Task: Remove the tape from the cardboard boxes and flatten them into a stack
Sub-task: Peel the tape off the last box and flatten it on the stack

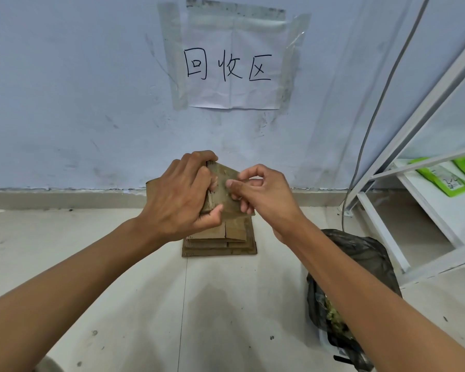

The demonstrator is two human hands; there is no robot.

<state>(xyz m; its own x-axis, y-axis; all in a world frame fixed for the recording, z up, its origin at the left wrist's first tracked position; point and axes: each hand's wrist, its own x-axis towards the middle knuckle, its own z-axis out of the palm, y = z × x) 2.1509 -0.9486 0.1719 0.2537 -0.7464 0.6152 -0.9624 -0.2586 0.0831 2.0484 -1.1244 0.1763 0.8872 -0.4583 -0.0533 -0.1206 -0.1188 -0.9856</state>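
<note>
The left hand [181,196] grips a small cardboard box [223,189] steady above the flattened stack [220,244] on the floor, so the right hand [255,194] can pinch, seemingly, its tape.

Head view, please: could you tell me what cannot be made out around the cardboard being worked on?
- Tape on the held cardboard: too small and blurred; the right hand pinches there.
- Left part of the held cardboard: covered by the left hand.
- Far part of the flattened stack: hidden behind both hands.
- Black bag: contents crossed by the right forearm.
</note>
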